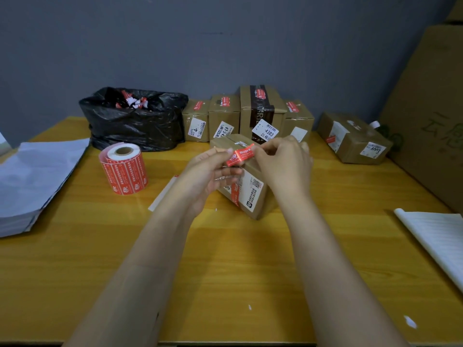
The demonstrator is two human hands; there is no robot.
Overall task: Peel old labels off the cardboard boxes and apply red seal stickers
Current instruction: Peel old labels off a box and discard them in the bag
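A small cardboard box (253, 196) lies in the middle of the yellow table (225, 259), with a white label and a red seal on its near side. Above its top I hold a red seal sticker (240, 155) stretched between both hands. My left hand (210, 171) pinches its left end and my right hand (280, 161) pinches its right end. A roll of red seal stickers (124, 169) stands upright to the left of the box.
A black rubbish bag (135, 121) with torn labels sits at the back left. Several labelled boxes (250, 113) line the back, one more box (353, 139) at the right. A large carton (431, 108) stands far right. White sheets (35, 176) lie left, a paper pad (438, 236) right.
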